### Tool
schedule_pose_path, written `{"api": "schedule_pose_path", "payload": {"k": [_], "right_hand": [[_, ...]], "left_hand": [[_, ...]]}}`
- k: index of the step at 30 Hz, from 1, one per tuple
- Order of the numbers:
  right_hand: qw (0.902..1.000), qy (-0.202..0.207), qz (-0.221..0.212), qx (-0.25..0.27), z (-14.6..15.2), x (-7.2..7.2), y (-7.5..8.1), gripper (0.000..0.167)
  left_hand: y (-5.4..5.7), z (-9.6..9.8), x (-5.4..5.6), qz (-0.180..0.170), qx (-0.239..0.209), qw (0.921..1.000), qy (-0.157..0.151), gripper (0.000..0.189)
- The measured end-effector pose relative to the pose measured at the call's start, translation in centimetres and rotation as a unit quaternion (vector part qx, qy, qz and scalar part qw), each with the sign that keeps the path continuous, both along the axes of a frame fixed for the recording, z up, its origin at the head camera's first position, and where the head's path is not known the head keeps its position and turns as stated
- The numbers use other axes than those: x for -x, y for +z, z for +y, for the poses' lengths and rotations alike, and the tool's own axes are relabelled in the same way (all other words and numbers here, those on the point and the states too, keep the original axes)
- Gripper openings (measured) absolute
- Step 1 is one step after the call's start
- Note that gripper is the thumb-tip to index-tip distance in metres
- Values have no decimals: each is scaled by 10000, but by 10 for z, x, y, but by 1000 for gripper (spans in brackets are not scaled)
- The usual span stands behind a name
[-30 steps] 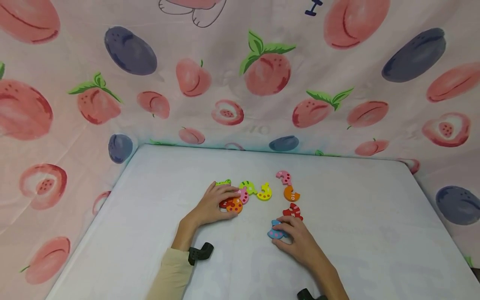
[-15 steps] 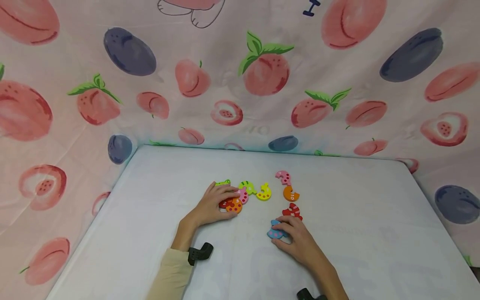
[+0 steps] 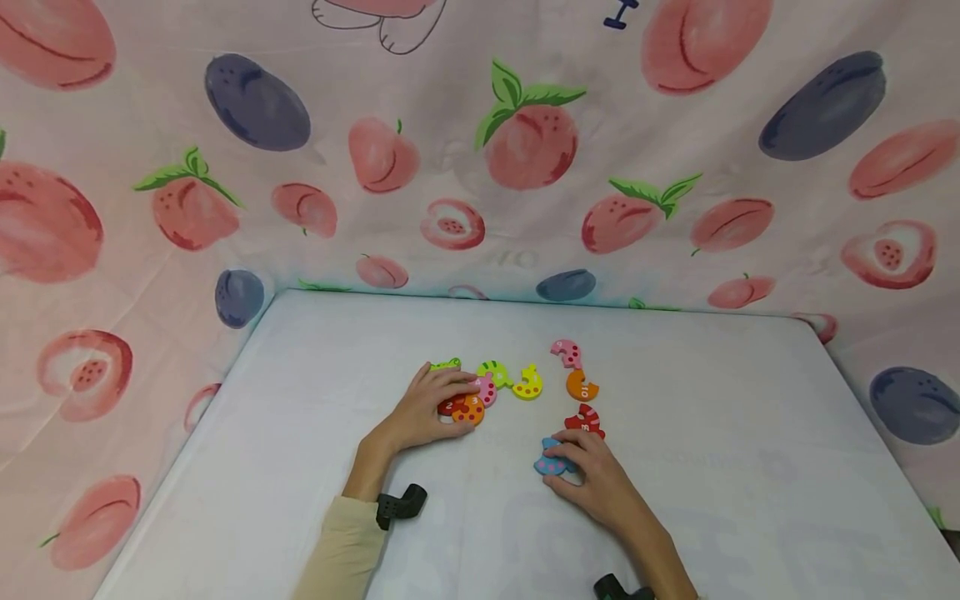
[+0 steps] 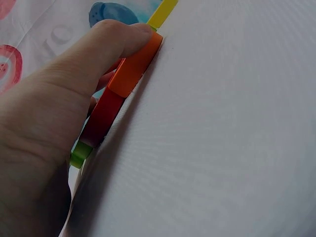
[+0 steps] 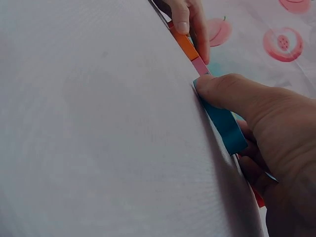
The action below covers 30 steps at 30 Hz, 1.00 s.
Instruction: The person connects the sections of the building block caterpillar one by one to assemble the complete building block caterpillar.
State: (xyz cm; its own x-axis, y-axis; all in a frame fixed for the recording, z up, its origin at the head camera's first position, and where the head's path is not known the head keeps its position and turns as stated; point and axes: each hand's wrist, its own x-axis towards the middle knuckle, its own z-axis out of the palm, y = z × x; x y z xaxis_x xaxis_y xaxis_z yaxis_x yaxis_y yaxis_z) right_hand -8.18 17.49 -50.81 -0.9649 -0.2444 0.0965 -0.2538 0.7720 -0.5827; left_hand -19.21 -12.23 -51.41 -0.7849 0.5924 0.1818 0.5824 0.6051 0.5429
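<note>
My left hand (image 3: 423, 407) holds a joined group of flat numbered puzzle pieces, thumb at the edge of the orange piece (image 3: 470, 411). A red piece (image 3: 450, 407) marked 2 and a pink piece (image 3: 488, 390) show beside its fingers; a green piece (image 3: 448, 364) is partly covered. In the left wrist view, the thumb presses on the orange piece's side (image 4: 131, 71). My right hand (image 3: 597, 475) pinches a blue spotted puzzle piece (image 3: 550, 464) between thumb and fingers, its right part hidden. Just behind that hand lies a red striped piece (image 3: 587, 419), partly covered.
A striped green piece (image 3: 492, 374) and a yellow piece (image 3: 528, 384) continue the left group toward the right. An orange piece (image 3: 581, 386) marked 10 and a pink spotted piece (image 3: 567, 353) lie further back. A fruit-print cloth (image 3: 322, 250) hangs behind the white table (image 3: 712, 400).
</note>
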Motion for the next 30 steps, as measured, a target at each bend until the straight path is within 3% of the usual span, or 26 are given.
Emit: {"api": "schedule_pose_path", "payload": {"k": [10, 15, 22, 30], "right_hand": [[9999, -154, 53, 11, -4, 1, 1, 33], [9972, -414, -124, 609, -15, 6, 3, 36], [9861, -539, -694, 1412, -46, 22, 7, 51], [9807, -838, -794, 1576, -65, 44, 7, 53]], "left_hand": [[1, 0, -1, -35, -31, 10000, 2, 53], [1, 0, 0, -58, 9, 10000, 14, 53], [1, -1, 1, -123, 70, 9999, 42, 54], [1, 0, 0, 60, -11, 10000, -25, 55]]}}
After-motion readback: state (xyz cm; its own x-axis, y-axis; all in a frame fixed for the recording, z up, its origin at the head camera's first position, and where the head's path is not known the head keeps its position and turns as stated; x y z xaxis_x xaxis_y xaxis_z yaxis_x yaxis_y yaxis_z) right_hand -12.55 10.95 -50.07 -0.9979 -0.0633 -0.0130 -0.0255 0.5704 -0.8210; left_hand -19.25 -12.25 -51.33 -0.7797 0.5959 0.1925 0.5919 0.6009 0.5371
